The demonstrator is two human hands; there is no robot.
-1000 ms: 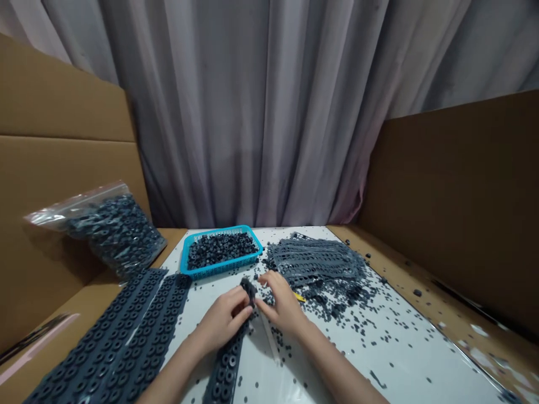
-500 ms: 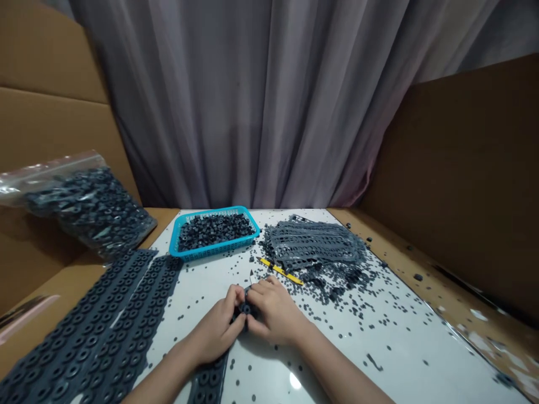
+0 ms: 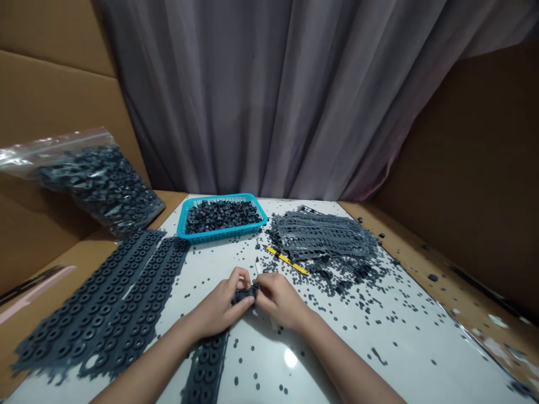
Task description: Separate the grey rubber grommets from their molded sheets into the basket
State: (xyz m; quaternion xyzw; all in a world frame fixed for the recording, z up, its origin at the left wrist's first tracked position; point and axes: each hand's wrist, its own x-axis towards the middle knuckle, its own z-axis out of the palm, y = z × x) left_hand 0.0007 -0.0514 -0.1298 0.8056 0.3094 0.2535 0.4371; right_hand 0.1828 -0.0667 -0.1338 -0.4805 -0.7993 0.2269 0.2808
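Both hands meet at the middle of the white tabletop, pinching a small piece of dark grey perforated rubber strip [image 3: 244, 295]. My left hand [image 3: 219, 303] grips its left end, and my right hand [image 3: 280, 300] holds the other end with its fingertips. Just above my right hand stands a small pale pointed sliver [image 3: 256, 265], perhaps a blade. A yellow-handled craft knife [image 3: 287, 261] lies a little farther on, not touched by either hand. A long rubber strip of rings [image 3: 206, 370] runs toward me under my left forearm.
A turquoise plastic basket [image 3: 221, 235] holds dark rubber rings. Grey perforated sheets [image 3: 324, 235] are piled at right, with wide ring strips [image 3: 101, 297] at left. A zip bag of rings [image 3: 99, 185] rests against cardboard walls. Loose rings dot the tabletop [image 3: 337, 348].
My hands have shifted from a tight clasp around the piece to holding its two ends slightly apart. The whole scene sits higher in the view and a little to the right.
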